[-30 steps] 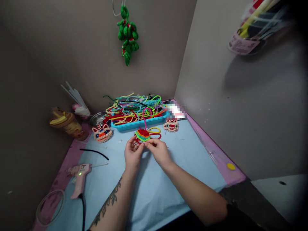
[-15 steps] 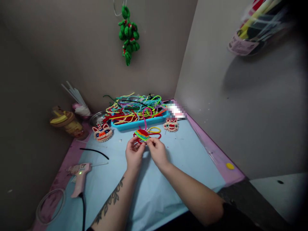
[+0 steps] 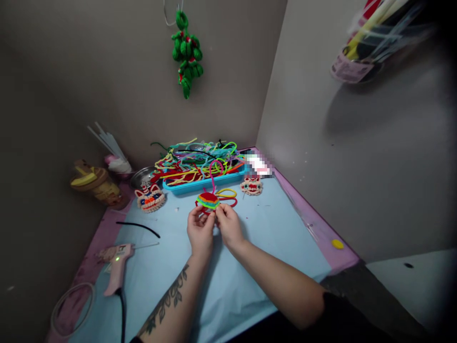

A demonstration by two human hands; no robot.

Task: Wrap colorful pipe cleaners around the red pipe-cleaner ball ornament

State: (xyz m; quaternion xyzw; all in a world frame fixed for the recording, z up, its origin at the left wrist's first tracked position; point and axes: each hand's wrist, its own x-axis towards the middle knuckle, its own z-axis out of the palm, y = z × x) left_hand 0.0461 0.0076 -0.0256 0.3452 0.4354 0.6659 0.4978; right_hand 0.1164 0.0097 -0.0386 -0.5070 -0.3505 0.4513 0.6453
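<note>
Between my hands is a small rainbow-striped pipe-cleaner piece [image 3: 208, 200], banded red, orange, green and blue. My left hand [image 3: 201, 228] pinches its lower left side, fingers curled. On its lower right edge, my right hand [image 3: 228, 225] closes thumb and fingertips. Loops of red and yellow pipe cleaner [image 3: 227, 193] stick out to the right behind it, and a pink strand [image 3: 213, 178] rises above. My fingers hide the piece's lower part.
A blue tray [image 3: 207, 185] heaped with coloured pipe cleaners stands at the back. Two lion-face pieces, left [image 3: 150, 199] and right [image 3: 251, 186], lie nearby. At left are a pink glue gun [image 3: 117, 269] with its cord, a black pipe cleaner [image 3: 139, 226] and a lidded cup [image 3: 100, 183].
The striped piece has turned slightly in my fingers, its red top now lying more level. Both hands keep their grip. The whole view has shifted slightly.
</note>
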